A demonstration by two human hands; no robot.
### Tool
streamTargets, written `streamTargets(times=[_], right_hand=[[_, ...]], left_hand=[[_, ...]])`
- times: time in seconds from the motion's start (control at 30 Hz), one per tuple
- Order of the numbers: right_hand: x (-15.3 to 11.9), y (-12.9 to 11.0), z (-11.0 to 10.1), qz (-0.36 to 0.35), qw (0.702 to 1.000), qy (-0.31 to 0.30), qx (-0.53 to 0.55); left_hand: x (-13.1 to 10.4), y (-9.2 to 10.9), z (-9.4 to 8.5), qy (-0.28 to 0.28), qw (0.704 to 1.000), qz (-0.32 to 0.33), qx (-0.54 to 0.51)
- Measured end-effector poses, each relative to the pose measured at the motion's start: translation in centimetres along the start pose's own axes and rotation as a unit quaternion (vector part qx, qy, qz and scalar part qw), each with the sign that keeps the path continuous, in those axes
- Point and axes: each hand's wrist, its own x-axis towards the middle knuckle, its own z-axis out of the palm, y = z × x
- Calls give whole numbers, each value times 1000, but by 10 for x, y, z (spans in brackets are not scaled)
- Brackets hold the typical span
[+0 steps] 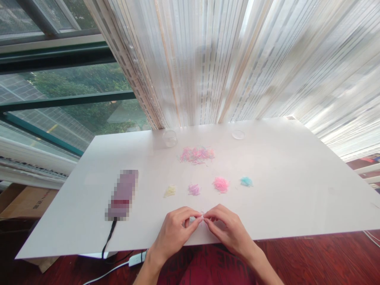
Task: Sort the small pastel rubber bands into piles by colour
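My left hand (177, 227) and my right hand (227, 227) meet near the table's front edge, thumb and forefinger of each closed in a pinch. The fingertips nearly touch, and what they hold is too small to make out; a few pinkish bits show around them. Just beyond lie four small piles of thin, short plastic-looking pieces: a yellow pile (170, 191), a purple pile (194, 189), a pink pile (221, 184) and a blue pile (246, 181). Farther back spreads a larger mixed-colour pile (196, 154).
On the white table (297, 178) stand a clear round container (170, 139) and a clear round lid (238, 135) at the back. A blurred-out purple object (123, 194) with a black strap lies left. String curtains (202, 59) hang along the far edge. A power strip (137, 259) is below.
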Motion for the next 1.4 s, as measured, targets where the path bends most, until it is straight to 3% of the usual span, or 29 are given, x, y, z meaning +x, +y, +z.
streamTargets(times=[0.93,1.4], right_hand=[[3,-5,-11,15,999,33,1],[2,-3,-6,10,1000,-7,11]], left_hand=[[1,3,-4,16,1000,6,-5],[2,10,-2,3,1000,5,-17]])
